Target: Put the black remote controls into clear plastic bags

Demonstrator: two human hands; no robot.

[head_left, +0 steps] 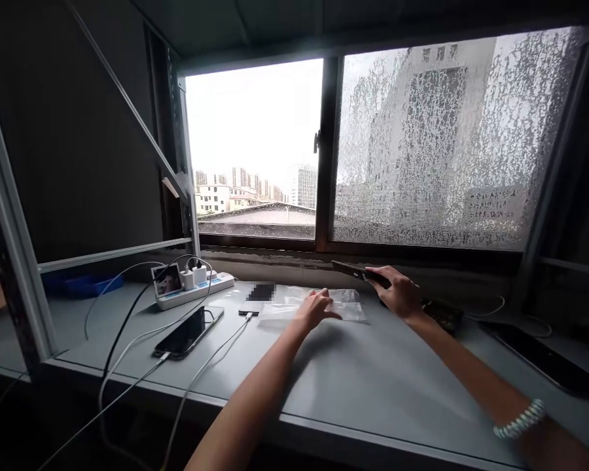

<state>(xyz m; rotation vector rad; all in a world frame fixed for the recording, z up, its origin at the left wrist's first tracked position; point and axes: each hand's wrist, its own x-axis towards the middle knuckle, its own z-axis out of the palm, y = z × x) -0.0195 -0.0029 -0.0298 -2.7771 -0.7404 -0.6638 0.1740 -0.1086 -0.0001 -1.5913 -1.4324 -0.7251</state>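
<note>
Right hand (400, 292) first: it's closed on one end of a dark phone-like slab (356, 270), thumb and fingers at its right end, and the slab is up off the far side of the desk (363, 386), free end pointing left. I'd guess it's light but stiff, probably slick if the faces are glass, and not something you'd want to drop on a corner. Best hold is by the long edges nearer the middle, imo, since an end grip probably lets it tip. Left hand (315, 309) is over the clear plastic bag (351, 309), fingers bent down and thumb out to the right; can't tell if it's pinching the film or just resting there. That bag looks thin, floppy and slippery, so I'd take it by an edge. Now the murky stuff: the slab's underside is hidden, and so are some of the fingertips. Left of the bag, a cabled phone (245, 309) has its screen mostly pixelated out. On the right, a dark object (444, 315) is partly behind the right wrist, too dim to name, and the black tablet-like thing (544, 356) fades into shadow.
</note>
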